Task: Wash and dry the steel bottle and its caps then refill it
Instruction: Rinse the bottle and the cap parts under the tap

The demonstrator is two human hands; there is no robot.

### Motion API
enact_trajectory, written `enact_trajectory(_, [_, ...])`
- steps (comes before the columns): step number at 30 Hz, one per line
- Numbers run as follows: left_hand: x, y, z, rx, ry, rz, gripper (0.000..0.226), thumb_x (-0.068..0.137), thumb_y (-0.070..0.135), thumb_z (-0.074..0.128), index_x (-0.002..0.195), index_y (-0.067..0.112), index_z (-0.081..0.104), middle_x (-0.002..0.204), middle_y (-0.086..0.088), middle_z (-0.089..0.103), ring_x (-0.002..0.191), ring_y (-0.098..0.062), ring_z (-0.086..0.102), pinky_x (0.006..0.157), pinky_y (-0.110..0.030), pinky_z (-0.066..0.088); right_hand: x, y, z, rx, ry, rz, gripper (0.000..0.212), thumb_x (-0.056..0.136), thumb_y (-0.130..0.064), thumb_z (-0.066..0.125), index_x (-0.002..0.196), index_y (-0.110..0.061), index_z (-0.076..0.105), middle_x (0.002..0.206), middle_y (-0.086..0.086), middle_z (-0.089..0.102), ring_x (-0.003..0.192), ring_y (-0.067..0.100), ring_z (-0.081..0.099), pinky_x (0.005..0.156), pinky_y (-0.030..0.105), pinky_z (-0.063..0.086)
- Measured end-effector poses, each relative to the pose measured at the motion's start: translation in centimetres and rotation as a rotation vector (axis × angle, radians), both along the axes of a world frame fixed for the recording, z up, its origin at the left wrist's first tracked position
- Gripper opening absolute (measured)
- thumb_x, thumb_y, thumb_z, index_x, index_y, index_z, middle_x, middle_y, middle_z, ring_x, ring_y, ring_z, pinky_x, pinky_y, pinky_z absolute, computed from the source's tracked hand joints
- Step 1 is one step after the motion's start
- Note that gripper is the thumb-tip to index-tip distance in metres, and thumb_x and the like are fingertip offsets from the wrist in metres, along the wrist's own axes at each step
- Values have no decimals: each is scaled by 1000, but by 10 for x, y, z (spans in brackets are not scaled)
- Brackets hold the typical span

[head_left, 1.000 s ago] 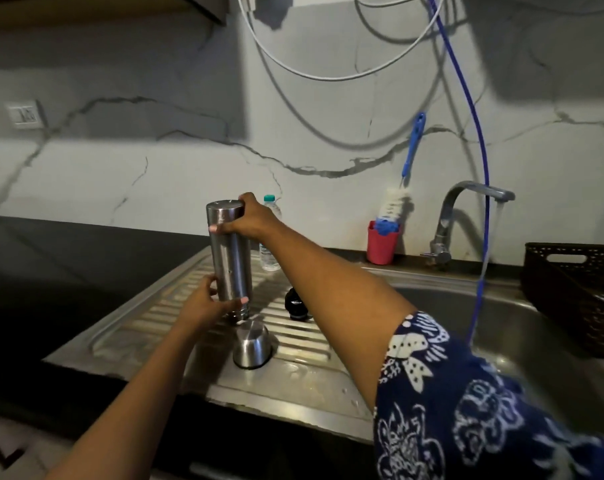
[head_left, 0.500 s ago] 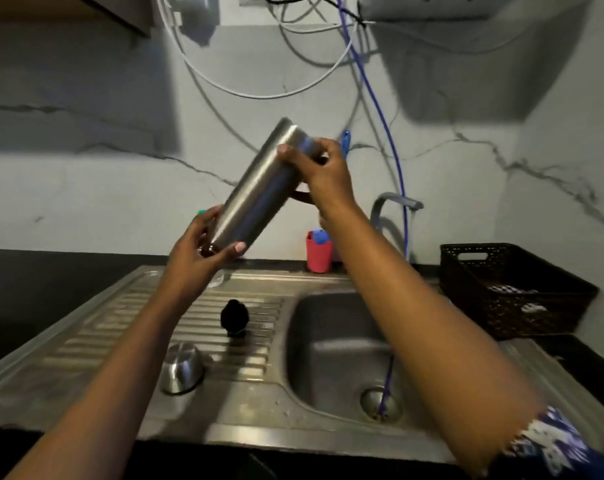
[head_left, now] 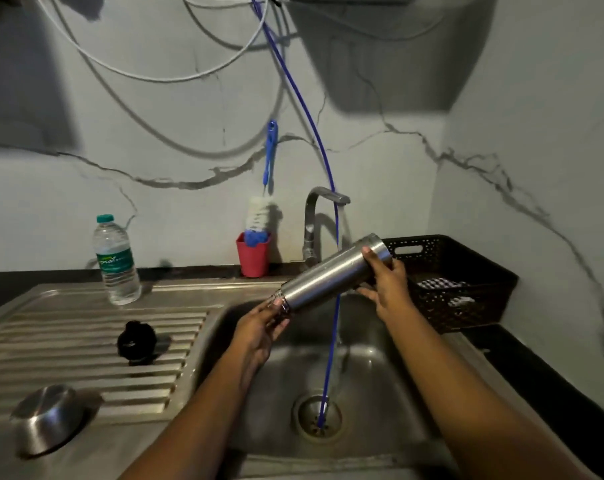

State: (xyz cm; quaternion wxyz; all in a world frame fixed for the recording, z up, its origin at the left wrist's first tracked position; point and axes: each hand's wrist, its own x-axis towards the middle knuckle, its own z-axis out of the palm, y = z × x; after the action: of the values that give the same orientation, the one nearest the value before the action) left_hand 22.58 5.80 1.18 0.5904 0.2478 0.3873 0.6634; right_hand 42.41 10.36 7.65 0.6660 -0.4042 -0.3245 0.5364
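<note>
A marble-veined wall is seen behind a steel sink (head_left: 376,403), and everything is placed here by the tap (head_left: 319,216). Just in front of the tap, over the basin, the bottle (head_left: 328,275) is held tilted. Its open mouth is lowered to the tap's left and its base raised to the right. The neck is gripped by the curled fingers of the left hand (head_left: 259,327), and the base end is clasped by the right hand (head_left: 385,282). The tilt is judged to let water drain into the basin rather than onto the counter. A faint stream appears to fall from the tap. Well left of the tap, the black cap (head_left: 136,339) and the steel cap (head_left: 46,415) are laid on the draining ribs, presumably awaiting their own wash. A brush (head_left: 259,216) is stood in a cup (head_left: 253,254) just left of the tap, within reach.
</note>
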Motion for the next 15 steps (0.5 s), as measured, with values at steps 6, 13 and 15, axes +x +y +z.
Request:
enact_trajectory(6, [3, 27, -29, -16, -9, 0, 21, 94, -2, 45, 97, 10, 62, 74, 3, 73, 68, -8, 69, 60, -20, 57, 5, 46, -28, -13, -121, -2, 46, 86, -29, 66, 124, -20, 41, 122, 3, 50, 110, 24, 52, 68, 39, 50])
enact_trajectory(13, [11, 13, -50, -128, 115, -7, 25, 95, 1, 47, 108, 15, 61, 100, -1, 68, 92, -11, 64, 74, -22, 55, 10, 70, -45, -124, -119, 79, 54, 89, -32, 60, 137, -19, 37, 136, 9, 46, 119, 29, 49, 83, 49, 49])
enact_trajectory(15, [11, 10, -49, -138, 135, 10, 28, 95, 2, 48, 116, 16, 59, 107, -2, 67, 98, -12, 62, 80, -24, 50, 12, 69, -51, -145, -96, 107, 54, 90, -30, 58, 139, -21, 35, 137, 10, 46, 116, 29, 51, 85, 48, 48])
